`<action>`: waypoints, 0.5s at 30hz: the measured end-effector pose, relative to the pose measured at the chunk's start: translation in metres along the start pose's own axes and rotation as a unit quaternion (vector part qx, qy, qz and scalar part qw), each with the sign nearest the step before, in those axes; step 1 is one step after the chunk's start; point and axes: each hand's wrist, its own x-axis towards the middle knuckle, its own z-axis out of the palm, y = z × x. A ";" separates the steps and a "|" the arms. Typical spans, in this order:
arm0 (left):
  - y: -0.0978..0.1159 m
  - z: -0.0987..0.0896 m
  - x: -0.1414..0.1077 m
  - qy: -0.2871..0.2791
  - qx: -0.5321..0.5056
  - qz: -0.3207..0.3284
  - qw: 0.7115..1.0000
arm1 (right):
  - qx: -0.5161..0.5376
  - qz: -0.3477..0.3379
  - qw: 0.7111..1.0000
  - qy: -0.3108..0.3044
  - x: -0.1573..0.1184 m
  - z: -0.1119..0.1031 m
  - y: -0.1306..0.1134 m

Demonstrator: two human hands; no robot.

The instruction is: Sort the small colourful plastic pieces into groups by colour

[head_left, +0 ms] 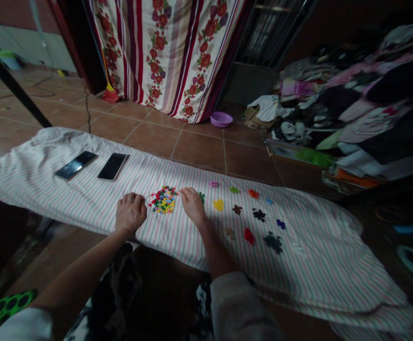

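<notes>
A mixed heap of small colourful pieces (164,200) lies on the striped cloth (185,241). My left hand (131,212) rests on the cloth just left of the heap, fingers loosely bent and a little apart, holding nothing visible. At the heap's right edge, my right hand (192,203) has thumb and forefinger pinched together; whatever sits between them is too small to make out. Partly behind that hand is a green group (202,196). Further right are single-colour groups, among them yellow (219,204), brown (237,209), black (259,214), red (249,236) and dark grey (273,242).
Two dark phones, one (76,165) left of the other (113,166), lie on the cloth's left part. Beyond the cloth, a purple basin (221,119) stands on the tiled floor before a flowered curtain (164,57). Clothes (366,104) are heaped at the right.
</notes>
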 end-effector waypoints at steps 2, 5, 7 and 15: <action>0.000 0.000 0.000 -0.003 0.000 0.000 1.000 | -0.003 0.001 1.000 -0.018 0.000 0.006 -0.005; 0.000 0.000 0.001 -0.008 0.000 -0.001 1.000 | -0.026 0.020 0.999 -0.034 0.001 0.011 -0.009; 0.000 0.000 0.001 -0.009 0.001 0.000 1.000 | -0.034 0.023 0.998 -0.044 0.003 0.015 -0.011; -0.001 -0.001 0.000 -0.002 -0.007 0.001 1.000 | 0.041 -0.038 0.995 -0.084 0.000 0.020 -0.019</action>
